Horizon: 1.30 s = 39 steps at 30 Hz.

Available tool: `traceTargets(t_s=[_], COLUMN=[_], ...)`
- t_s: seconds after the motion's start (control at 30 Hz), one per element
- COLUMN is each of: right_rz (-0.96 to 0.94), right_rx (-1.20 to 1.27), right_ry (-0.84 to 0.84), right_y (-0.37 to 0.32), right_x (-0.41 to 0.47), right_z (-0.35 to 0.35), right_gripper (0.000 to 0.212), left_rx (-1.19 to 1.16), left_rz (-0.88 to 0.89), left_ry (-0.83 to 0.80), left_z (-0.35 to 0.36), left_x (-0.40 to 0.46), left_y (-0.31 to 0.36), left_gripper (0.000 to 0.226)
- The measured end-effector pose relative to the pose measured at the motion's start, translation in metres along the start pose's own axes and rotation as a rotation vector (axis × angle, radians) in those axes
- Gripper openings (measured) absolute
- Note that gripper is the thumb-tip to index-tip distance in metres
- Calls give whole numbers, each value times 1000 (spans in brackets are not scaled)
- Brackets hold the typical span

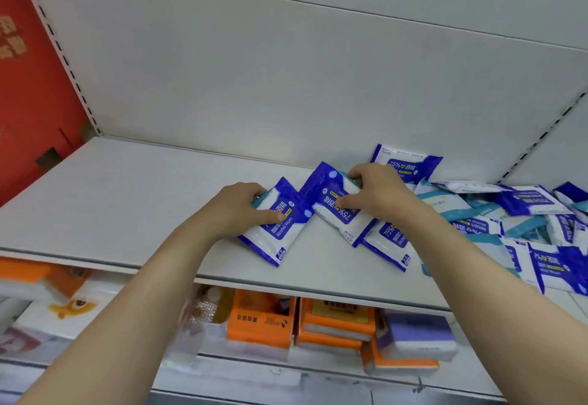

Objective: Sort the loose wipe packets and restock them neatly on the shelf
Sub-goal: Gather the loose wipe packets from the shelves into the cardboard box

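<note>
We see the white shelf (127,201) from the head view, with both bare hands working near its middle.

Left hand (237,210): its grip is closed on a blue-and-white alcohol wipe packet (280,229), thumb on the printed face and fingers curled over the far short end. The packet lies flat on the shelf, turned at an angle, with its lower corner reaching toward the front edge.

Right hand (378,194): its grip is closed on a second blue packet (334,204), thumb on the face and fingers over the far edge. This packet lies just beside the first, touching it at one corner, and overlaps a third packet (388,242) nearer the front edge.

A loose pile of packets (525,220), blue and teal mixed, covers the right end of the shelf. One blue packet (409,164) leans upright against the back panel (286,70) behind the right hand.

The left half of the shelf carries nothing. Orange boxes (261,322) sit on the shelf below.
</note>
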State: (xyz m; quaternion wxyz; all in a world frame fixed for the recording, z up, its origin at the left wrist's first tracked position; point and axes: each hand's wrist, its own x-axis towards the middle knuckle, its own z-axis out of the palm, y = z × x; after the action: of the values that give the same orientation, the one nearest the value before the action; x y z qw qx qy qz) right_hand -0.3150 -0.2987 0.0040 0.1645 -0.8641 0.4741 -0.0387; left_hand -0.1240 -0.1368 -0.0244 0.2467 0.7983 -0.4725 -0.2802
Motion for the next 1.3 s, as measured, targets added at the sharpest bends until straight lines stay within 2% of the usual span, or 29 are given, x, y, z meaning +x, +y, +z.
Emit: traceTargets(t_s=[0.13, 0.2, 0.37, 0.43, 0.53, 0.67, 0.83, 1.03, 1.3], right_rz=[-59, -60, 3, 46, 67, 111, 214, 394, 575], right_rx=[114, 180, 388, 418, 413, 461, 456, 421, 418], right_ry=[26, 111, 263, 299, 378, 476, 529, 537, 637], right_y=[-9, -7, 11, 28, 68, 138, 240, 361, 487], right_x=[-19, -35, -85, -112, -161, -248, -374, -508, -605], right_z=[-2, -7, -36, -48, -63, -79, -86, -76, -72], right_gripper=[48, 48, 59, 60, 52, 45, 45, 46, 39], left_rx=[-47, -96, -149, -165, -213, -273, -284, -258, -261], left_rz=[-2, 18, 86, 111, 211, 333, 421, 499, 558], left_ry=[54, 92, 173, 193, 251, 273, 201, 35, -187], left_z=[4, 7, 19, 28, 52, 111, 217, 348, 472], left_x=[-2, -9, -35, -51, -81, -132, -201, -274, -306], left_y=[-2, 2, 29, 52, 94, 153, 220, 290, 377], left_gripper=[61, 59, 49, 50, 54, 49, 48, 46, 41])
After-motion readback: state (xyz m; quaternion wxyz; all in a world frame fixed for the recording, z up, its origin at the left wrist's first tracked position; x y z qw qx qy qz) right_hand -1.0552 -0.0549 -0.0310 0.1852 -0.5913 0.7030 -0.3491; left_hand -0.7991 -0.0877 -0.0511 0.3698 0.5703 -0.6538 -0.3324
